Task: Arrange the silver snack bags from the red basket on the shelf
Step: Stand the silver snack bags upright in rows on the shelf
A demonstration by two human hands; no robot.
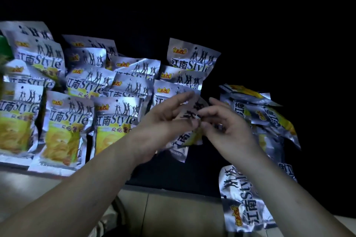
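While pinched together, left hand (165, 121) and right hand (227, 127) on one silver bag (189, 119).

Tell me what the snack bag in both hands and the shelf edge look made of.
Snack bag: likely metallised plastic film, shiny silver, showing creases and glare. Shelf edge: pale, smooth and faintly glossy, perhaps painted metal or laminate; too dim to tell.

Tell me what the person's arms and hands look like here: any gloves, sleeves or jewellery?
Both arms are bare as far up as the picture shows; no sleeve reaches into view. The left hand and right hand wear no gloves, and no ring, watch or bracelet shows on the fingers or wrists. The dim light hides finer detail such as the nails.
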